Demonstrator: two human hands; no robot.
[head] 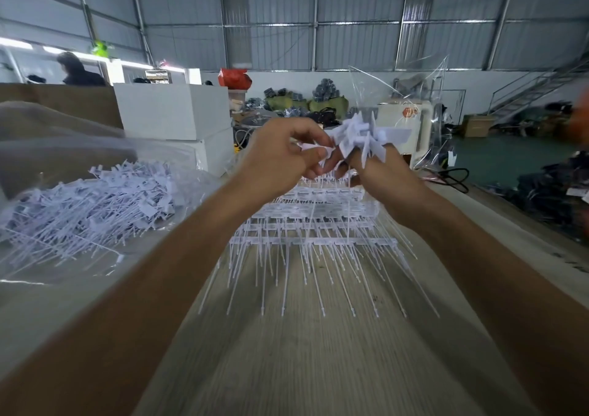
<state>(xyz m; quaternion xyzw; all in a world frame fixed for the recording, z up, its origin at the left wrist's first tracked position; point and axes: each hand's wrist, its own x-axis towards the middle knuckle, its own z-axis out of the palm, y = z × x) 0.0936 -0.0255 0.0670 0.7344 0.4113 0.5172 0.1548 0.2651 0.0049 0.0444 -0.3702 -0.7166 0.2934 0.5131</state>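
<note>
Both my hands are raised above the wooden table [287, 352]. My right hand [382, 176] grips a bunch of white plastic tag ties [360, 138], their flat heads fanned out above my fingers. My left hand [280, 154] pinches one white tag from that bunch between thumb and fingers. Under my hands, stacked rows of joined tag ties [312, 234] lie on the table, their thin tails pointing toward me. A clear plastic bag [414, 97] stands behind the bunch.
A loose heap of white tag ties [89, 205] lies on clear plastic at the left. White boxes [172, 113] stand behind it. The table's right edge drops to a green floor [503, 157] with dark bundles. A person [76, 70] stands far back left.
</note>
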